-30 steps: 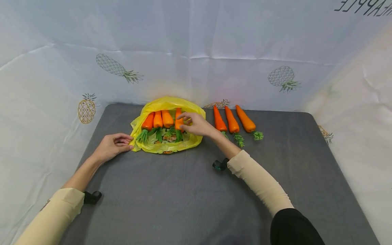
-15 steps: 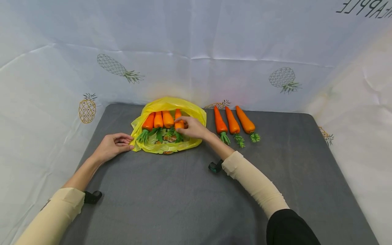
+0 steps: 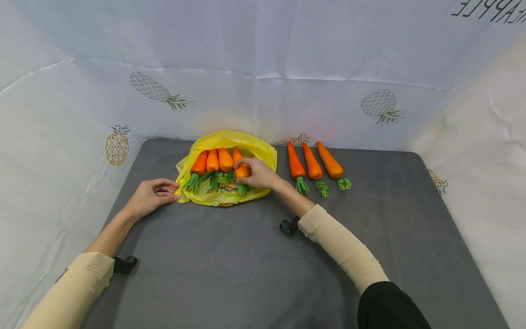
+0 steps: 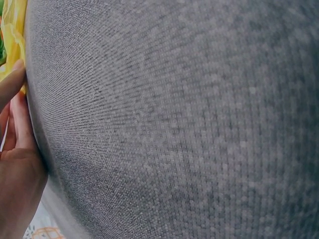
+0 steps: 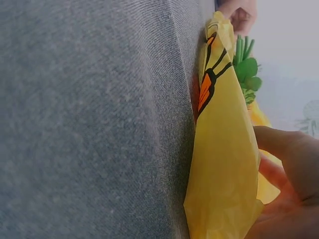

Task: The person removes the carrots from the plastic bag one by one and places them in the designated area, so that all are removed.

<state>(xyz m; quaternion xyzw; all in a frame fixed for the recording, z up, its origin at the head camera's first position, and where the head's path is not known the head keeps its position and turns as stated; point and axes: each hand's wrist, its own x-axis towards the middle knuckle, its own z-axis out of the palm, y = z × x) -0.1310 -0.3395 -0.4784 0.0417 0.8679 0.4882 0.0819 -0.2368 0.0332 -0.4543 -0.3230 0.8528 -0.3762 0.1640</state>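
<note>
Right hand (image 3: 261,174) has its fingertips closer together than a second ago, pinching a carrot (image 3: 237,155) near its leafy end inside the yellow bag (image 3: 230,134). Tip's swung away from the hand, so imo it's fine adjusting. Left hand (image 3: 152,197) pinches the bag's edge; loose carrots (image 3: 311,163) sit right of the busy hand.

Crinkled plastic bag (image 3: 230,136), smooth glossy carrots (image 3: 330,161); matt, finely woven cloth tabletop (image 3: 230,265), creased satiny fabric backdrop (image 3: 263,45)
</note>
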